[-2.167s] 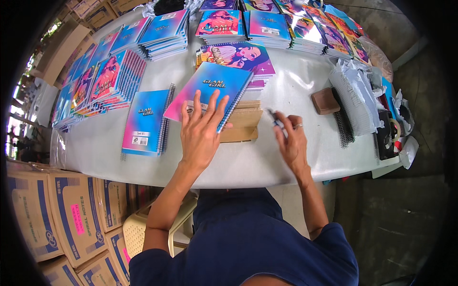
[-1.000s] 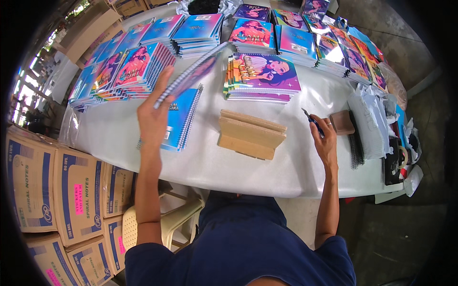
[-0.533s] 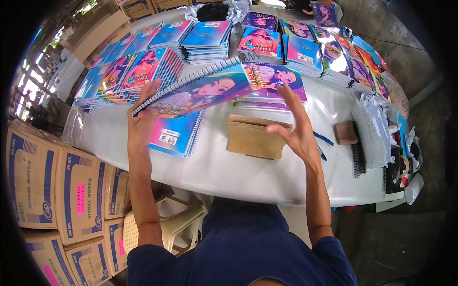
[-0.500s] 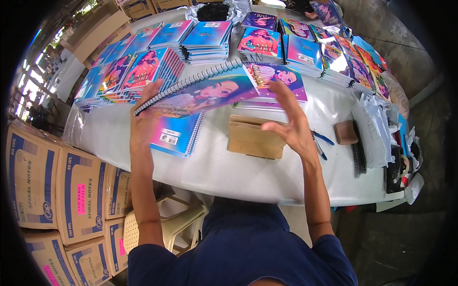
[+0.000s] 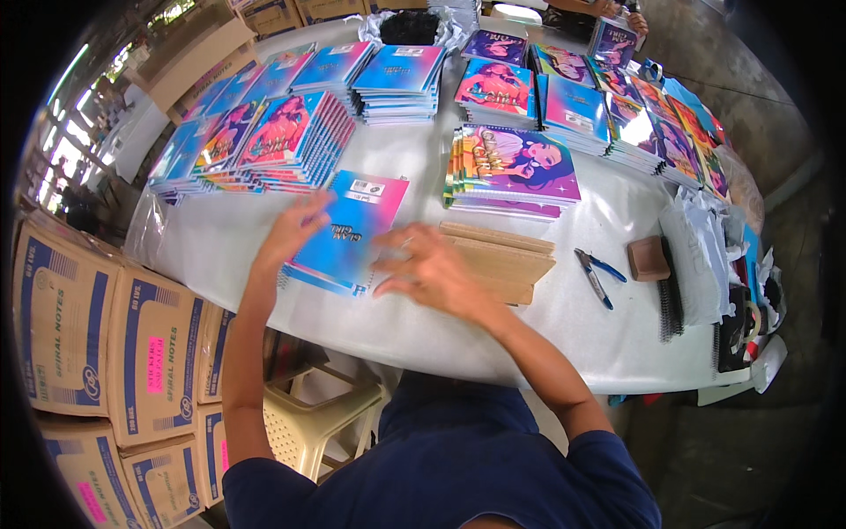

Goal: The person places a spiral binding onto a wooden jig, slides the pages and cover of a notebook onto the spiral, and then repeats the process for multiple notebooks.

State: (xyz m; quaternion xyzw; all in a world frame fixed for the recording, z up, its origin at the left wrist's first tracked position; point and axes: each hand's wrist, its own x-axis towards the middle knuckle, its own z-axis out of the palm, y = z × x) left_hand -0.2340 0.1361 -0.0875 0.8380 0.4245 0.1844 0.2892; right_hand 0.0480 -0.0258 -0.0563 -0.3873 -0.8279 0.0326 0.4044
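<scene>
L grip (image 5: 298, 226) at blue ntbk (image 5: 352, 207), R grip (image 5: 423, 267) opp. side; pliers (image 5: 601, 276) on tbl (image 5: 630, 339).

The notebook (image 5: 351, 238) has a smooth paper cover, the table (image 5: 397, 339) a glossy sheen, the stand (image 5: 507, 269) matt cardboard, the pliers (image 5: 595, 282) partly metal, the stool (image 5: 300, 432) plastic.
</scene>
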